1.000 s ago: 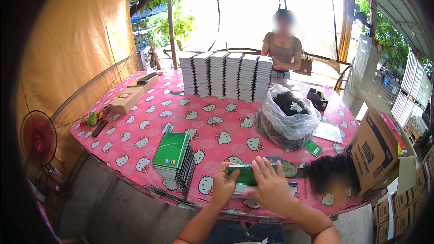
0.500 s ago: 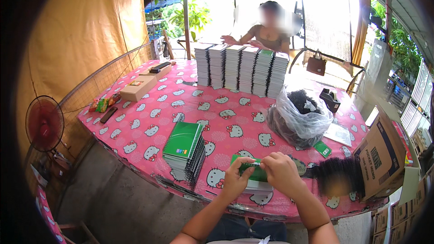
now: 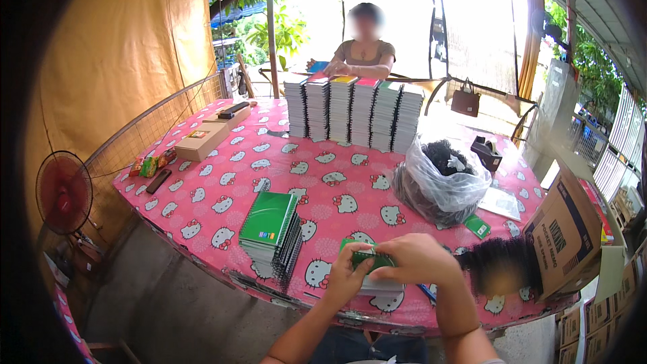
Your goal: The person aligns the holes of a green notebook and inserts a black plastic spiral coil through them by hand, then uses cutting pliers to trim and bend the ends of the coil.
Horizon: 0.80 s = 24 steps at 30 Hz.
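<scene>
At the table's near edge, my left hand (image 3: 347, 273) is closed on a small green-covered notebook (image 3: 384, 262), its fingers at the top edge. My right hand (image 3: 421, 261) bends over the same notebook from the right, fingers closed at that edge and partly hiding it. White pages (image 3: 377, 287) show beneath the cover. Whether a coil is in my fingers is hidden. Left of my hands stands a stack of green spiral notebooks (image 3: 268, 219) with black coils. Loose black coils (image 3: 499, 263) lie to the right, by an open cardboard box (image 3: 566, 232).
Tall rows of spiral notebooks (image 3: 354, 114) stand at the far side, before another person (image 3: 364, 54). A clear bag of black coils (image 3: 441, 185), a tape dispenser (image 3: 486, 152) and a green card (image 3: 477, 226) lie right. Flat boxes (image 3: 202, 141) and a phone (image 3: 158, 181) lie left.
My right hand has rolled over leftward across the notebook, covering more of it. The other person has straightened up and now holds something blue above the rows. The view has shifted slightly.
</scene>
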Each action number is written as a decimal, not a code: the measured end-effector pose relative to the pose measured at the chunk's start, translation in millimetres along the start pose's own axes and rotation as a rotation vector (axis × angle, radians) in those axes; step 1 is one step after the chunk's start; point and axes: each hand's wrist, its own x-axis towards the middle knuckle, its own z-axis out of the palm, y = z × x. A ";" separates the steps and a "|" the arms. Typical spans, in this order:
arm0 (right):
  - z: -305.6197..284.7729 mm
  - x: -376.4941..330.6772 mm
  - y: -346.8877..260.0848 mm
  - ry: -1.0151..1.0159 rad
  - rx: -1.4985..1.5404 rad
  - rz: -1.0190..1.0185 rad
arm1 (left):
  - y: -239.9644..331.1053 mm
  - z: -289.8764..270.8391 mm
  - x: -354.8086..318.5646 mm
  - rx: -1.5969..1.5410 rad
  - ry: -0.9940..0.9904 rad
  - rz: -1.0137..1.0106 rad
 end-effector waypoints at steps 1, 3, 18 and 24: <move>13.3 14.4 10.1 -0.111 -0.082 0.009 | 0.8 3.8 3.4 0.005 -0.017 -0.009; 18.5 18.7 12.0 -0.161 -0.096 0.034 | 2.3 1.5 1.2 0.102 0.001 0.043; -1.4 14.0 -13.2 -0.077 -0.038 0.025 | 11.7 -14.3 -4.9 -0.058 0.224 -0.105; 33.4 25.1 1.9 0.141 -0.013 -0.079 | 10.0 -14.8 -3.0 -0.180 0.216 -0.166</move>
